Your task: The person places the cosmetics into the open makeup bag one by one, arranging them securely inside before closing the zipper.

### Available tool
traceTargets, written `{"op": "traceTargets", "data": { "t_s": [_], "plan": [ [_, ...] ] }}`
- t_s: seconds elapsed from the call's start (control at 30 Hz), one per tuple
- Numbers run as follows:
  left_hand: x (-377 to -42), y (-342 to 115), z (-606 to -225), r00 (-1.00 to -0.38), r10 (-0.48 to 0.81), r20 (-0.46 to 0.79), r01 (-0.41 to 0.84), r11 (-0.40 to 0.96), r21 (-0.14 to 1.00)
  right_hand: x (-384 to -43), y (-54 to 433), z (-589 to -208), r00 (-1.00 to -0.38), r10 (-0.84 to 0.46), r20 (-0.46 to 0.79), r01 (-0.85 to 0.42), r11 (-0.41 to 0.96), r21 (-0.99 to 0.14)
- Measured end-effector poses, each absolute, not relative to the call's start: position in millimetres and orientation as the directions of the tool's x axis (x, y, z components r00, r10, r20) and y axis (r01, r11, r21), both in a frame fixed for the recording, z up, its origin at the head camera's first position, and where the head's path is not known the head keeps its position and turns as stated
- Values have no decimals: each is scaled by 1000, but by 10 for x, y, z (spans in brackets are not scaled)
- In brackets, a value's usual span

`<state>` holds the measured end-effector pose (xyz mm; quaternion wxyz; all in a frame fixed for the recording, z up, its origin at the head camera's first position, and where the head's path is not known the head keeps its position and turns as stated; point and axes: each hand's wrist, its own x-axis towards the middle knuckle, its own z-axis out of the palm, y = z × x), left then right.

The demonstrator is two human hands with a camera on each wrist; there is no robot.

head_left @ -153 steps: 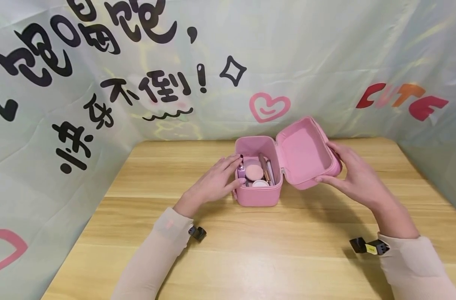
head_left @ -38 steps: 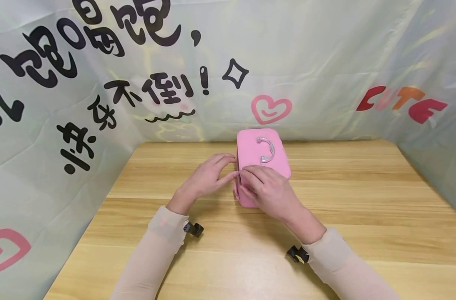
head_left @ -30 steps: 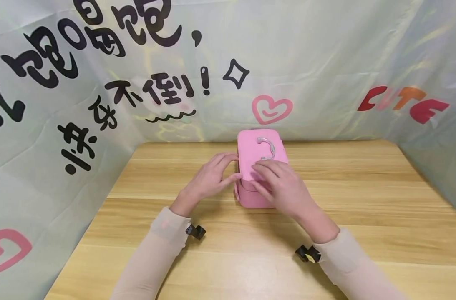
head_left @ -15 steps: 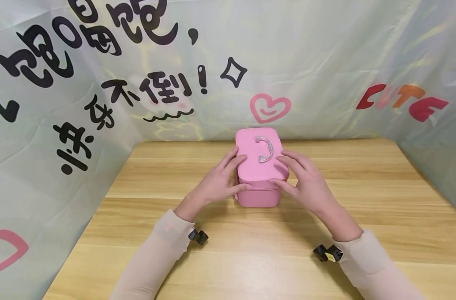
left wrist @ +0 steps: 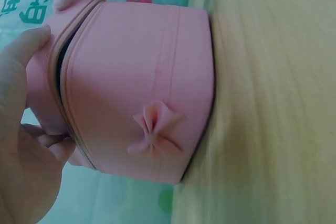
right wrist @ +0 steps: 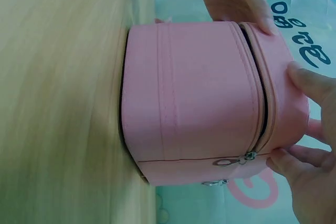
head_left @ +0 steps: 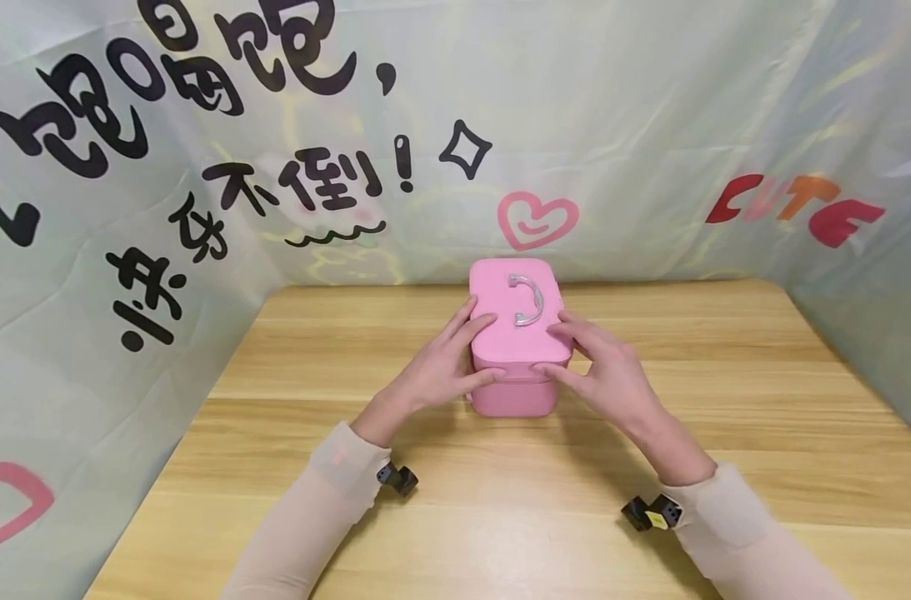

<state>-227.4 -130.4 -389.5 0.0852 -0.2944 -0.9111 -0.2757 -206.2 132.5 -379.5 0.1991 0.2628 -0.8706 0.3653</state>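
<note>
A pink makeup case (head_left: 511, 346) stands upright on the table, its lid lowered over the body and a silver handle (head_left: 533, 304) on top. My left hand (head_left: 440, 362) holds the lid at the left, thumb across the front. At the right my right hand (head_left: 613, 367) holds the lid the same way. A dark gap runs between lid and body, so the zip (right wrist: 262, 95) is undone. Its metal zip pulls (right wrist: 227, 162) hang near the right rear corner. A pink bow (left wrist: 155, 128) shows in the left wrist view. The contents are hidden.
The wooden table (head_left: 530, 500) reaches a pale curtain (head_left: 635, 167) printed with lettering and hearts, close behind the case. Small black wrist cameras, such as the right one (head_left: 650, 512), are strapped over the sleeves.
Several seconds ago the lid stood open to the right, showing cosmetics. It has swung shut. My right hand has moved from the lid's front left to its right side; the left hand has shifted onto the lid.
</note>
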Motion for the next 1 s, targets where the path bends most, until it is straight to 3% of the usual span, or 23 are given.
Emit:
{"op": "traceTargets", "data": {
  "t_s": [0.13, 0.27, 0.43, 0.7, 1.0],
  "plan": [
    [-2258, -1350, -3837, -826, 481, 293, 562, 678, 473, -2052, 1262, -3833, -750, -306, 586, -645, 536, -545],
    [-2244, -1413, -3782, -836, 478, 269, 548, 706, 449, -2042, 1234, -3831, -734, -324, 597, -657, 560, -505],
    [-2261, -1452, -3775, -814, 507, 284, 581, 712, 394, -2041, 1274, -3787, -765, -366, 531, -634, 577, -515],
    [-2302, -1457, -3832, -786, 541, 299, 618, 685, 384, -2099, 1446, -3716, -828, -446, 339, -533, 441, -722],
    [-2304, -1453, -3849, -786, 544, 292, 617, 668, 417, -2226, 1536, -3816, -866, -417, 274, -477, 532, -700]
  ]
}}
